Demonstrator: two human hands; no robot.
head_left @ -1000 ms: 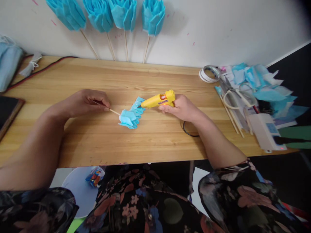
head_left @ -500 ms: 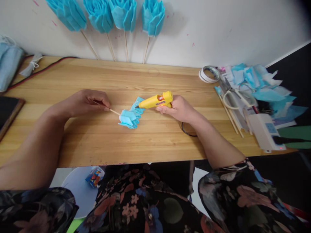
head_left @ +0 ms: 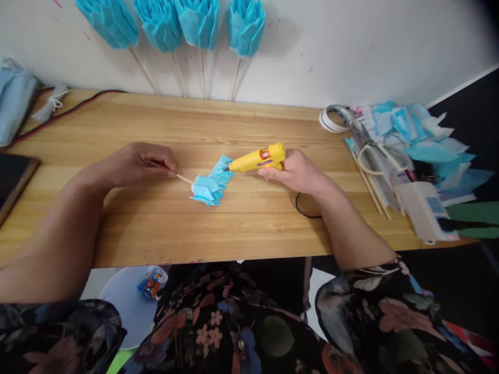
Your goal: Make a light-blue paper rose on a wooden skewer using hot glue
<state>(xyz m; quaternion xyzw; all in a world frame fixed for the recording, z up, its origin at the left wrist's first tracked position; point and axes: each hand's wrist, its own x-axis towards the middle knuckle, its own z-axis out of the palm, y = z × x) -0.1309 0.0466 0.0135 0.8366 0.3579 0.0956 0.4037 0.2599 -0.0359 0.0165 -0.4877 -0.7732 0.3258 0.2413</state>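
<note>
My left hand (head_left: 136, 164) pinches a thin wooden stick (head_left: 182, 178) flat on the wooden table (head_left: 156, 223). The stick's far end carries a partly rolled blue pleated fabric flower (head_left: 210, 185) lying on the table. My right hand (head_left: 296, 171) grips a yellow hot glue gun (head_left: 259, 158), nozzle pointing left at the upper right edge of the blue fabric. The gun's black cord (head_left: 306, 208) loops on the table below my right wrist.
Several finished blue flowers on sticks (head_left: 200, 23) lean against the white wall. At the right lie tape rolls (head_left: 336, 118), scissors (head_left: 376, 150), spare sticks (head_left: 368, 182), blue fabric scraps (head_left: 424, 140) and a white device (head_left: 427, 210). A dark tablet (head_left: 11, 179) and red cable (head_left: 74, 106) sit at left.
My right hand drew the glue gun slightly right, so the nozzle moved from over the fabric to its upper right edge. My left hand and the stick stayed still.
</note>
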